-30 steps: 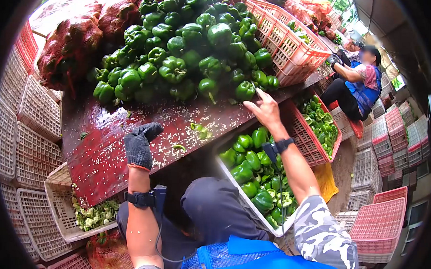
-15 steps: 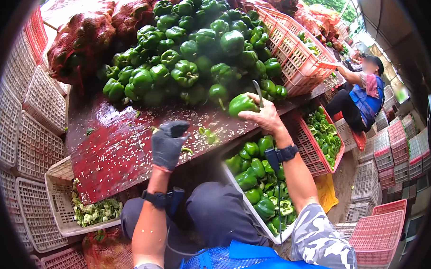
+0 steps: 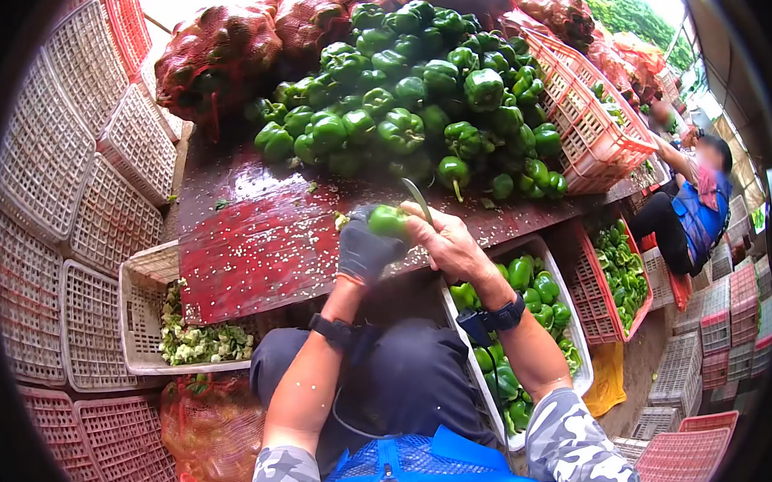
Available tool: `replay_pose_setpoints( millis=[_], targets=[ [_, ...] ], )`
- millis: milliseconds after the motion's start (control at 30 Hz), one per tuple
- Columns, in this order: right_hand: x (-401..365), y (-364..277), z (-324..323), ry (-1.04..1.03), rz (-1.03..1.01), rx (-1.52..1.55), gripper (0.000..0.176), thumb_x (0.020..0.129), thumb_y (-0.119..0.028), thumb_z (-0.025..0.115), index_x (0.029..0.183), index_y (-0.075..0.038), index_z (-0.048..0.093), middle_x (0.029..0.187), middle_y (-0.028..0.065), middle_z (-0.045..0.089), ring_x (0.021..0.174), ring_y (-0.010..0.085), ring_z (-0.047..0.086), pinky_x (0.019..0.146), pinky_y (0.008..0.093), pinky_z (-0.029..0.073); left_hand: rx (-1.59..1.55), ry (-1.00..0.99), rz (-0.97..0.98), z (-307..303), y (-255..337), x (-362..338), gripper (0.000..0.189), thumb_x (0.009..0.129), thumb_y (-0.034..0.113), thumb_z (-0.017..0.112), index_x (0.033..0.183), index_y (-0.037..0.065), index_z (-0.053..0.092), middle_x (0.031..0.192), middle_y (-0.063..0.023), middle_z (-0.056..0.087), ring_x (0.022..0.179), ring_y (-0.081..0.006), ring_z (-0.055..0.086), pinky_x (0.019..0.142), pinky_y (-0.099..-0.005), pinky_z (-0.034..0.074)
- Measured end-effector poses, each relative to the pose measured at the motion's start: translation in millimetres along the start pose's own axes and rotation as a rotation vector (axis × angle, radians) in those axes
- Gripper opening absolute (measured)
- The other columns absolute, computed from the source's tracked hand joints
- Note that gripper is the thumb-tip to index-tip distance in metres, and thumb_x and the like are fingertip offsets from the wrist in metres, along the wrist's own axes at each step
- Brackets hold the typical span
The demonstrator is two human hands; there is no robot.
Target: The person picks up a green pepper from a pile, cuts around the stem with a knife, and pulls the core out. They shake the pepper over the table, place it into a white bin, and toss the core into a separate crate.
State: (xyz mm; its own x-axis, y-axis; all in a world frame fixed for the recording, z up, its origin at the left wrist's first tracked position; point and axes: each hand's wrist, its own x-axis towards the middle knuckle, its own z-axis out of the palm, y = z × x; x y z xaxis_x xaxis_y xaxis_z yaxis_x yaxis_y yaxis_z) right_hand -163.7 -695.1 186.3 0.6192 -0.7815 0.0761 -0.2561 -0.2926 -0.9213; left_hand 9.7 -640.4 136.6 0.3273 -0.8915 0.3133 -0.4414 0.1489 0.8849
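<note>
My gloved left hand [image 3: 369,246] is closed round a green pepper [image 3: 389,221] above the table's near edge. My bare right hand [image 3: 447,239] holds a thin curved knife [image 3: 418,199], its blade pointing up and away, with the fingers against the pepper's right side. A pale green scrap [image 3: 341,220] shows by the left thumb. Beyond both hands lies a large heap of green peppers [image 3: 399,130] on the dark red table [image 3: 259,262], which is scattered with seeds.
Below my right arm stands a white crate [image 3: 584,366] of peppers, with a red crate [image 3: 585,285] of cut peppers beside it. A crate [image 3: 138,335] of pale scraps is at left. Another person [image 3: 700,213] sits at right. Stacked crates [image 3: 43,295] line the left.
My left hand has come over to the pepper and closed on it. The right hand has moved in beside it with the knife. The view has shifted, so the scene sits further right.
</note>
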Motion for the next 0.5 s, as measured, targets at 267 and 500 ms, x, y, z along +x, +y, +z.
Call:
replay_pose_setpoints(
  millis=[267,500],
  targets=[
    [-15,-13,13,-0.118,0.184,0.236,0.058,0.109,-0.046,0.039,0.107,0.003,0.07,0.08,0.0064,0.067,0.056,0.0081,0.06,0.047,0.0224,0.047,-0.207,0.1,0.316,-14,-44,14,0.028,0.064,0.007,0.071,0.092,0.012,0.076,0.085,-0.0063,0.072,0.073,-0.0253,0.071,0.06,-0.0334,0.055],
    [-10,-21,19,-0.171,0.224,0.215,0.06,0.109,-0.044,0.037,0.085,0.002,0.067,0.065,0.0051,0.062,0.051,0.0107,0.058,0.046,0.0264,0.047,-0.102,0.072,0.305,-23,-12,7,0.022,0.07,0.012,0.074,0.093,0.012,0.072,0.096,-0.0051,0.07,0.085,-0.0281,0.069,0.067,-0.0377,0.056]
  ],
)
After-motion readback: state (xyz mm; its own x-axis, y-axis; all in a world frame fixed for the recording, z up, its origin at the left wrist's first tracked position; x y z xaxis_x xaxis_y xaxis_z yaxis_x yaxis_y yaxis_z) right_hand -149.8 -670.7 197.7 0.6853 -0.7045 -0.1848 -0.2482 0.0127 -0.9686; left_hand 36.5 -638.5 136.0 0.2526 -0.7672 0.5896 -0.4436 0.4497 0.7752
